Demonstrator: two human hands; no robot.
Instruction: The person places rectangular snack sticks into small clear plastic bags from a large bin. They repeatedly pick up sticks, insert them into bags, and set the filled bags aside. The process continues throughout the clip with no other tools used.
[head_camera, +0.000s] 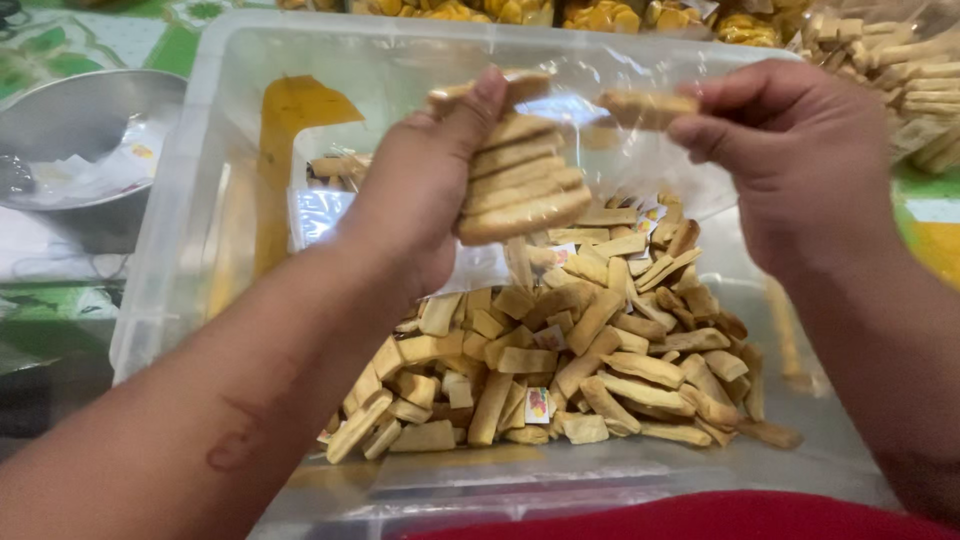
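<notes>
Bright, even light falls from above, with soft white glare on the walls of the clear plastic tub (215, 180) and on the metal bowl (90, 120) left of it. Shadows stay faint. Both raised hands above the tub look slightly motion-blurred.

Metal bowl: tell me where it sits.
The metal bowl sits at the far left of the head view, on the table just outside the clear plastic bin's left wall.

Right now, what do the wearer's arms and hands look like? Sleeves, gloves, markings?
Both bare: no gloves and no sleeves in view on the left hand or right hand, no rings, watch or bands visible. The left forearm carries a curved reddish mark. A strip of red garment shows at the bottom edge.
</notes>
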